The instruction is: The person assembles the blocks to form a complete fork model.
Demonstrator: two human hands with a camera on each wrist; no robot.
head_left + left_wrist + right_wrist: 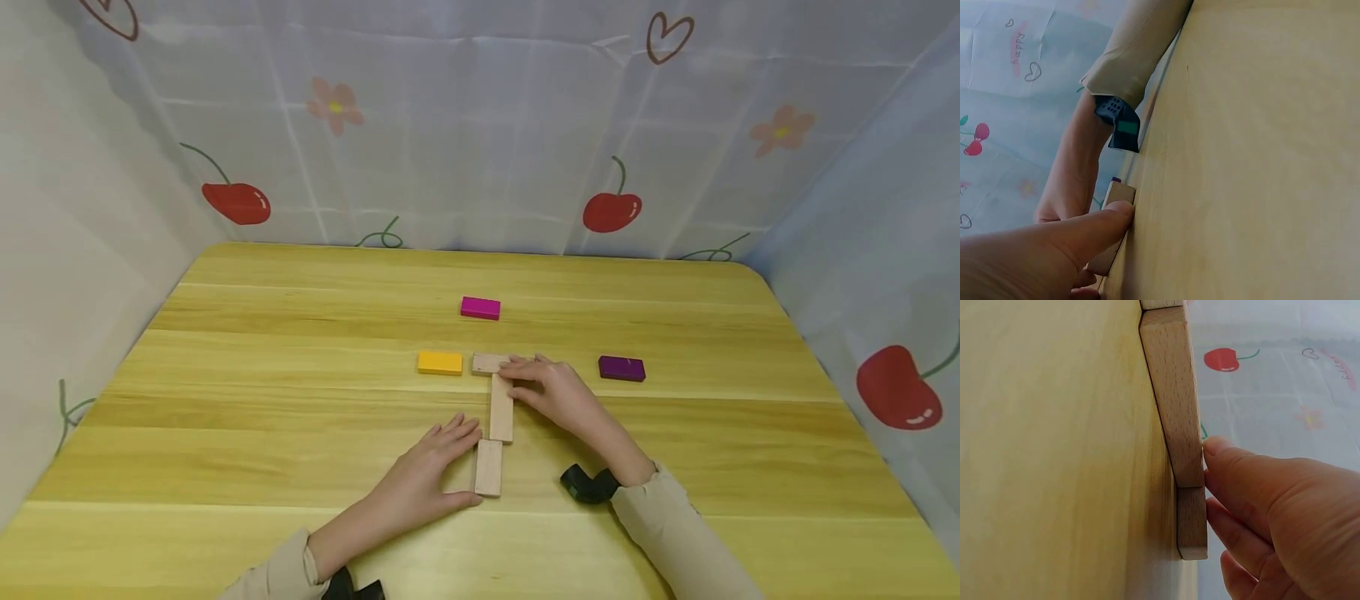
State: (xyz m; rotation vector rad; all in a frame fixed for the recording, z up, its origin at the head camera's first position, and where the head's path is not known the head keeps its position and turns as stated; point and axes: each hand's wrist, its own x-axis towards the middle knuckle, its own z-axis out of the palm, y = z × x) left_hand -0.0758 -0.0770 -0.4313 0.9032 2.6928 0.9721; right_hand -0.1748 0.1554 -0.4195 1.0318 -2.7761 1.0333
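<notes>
A smooth, wood-grained table [240, 400] spreads beneath the left hand [423, 471] and right hand [561, 398], both with fingers loosely extended, unclenched. The right thumb touches a long, fleck-grained wooden block [502, 421]; the left thumb, the near oblong block [488, 471]; right fingertips, a crosswise block [484, 363]. Left of these lies a flat yellow brick [440, 363].

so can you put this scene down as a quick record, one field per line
surface: wood-grain table
layout: near block, middle block and far block, all plain wood, touching in a chain; far one crosswise
coloured: yellow block left of the far block, pink block farther back, purple block to the right
left grip: thumb at near block's near end
right grip: fingers at far block, thumb at middle block
backdrop: printed curtain
</notes>
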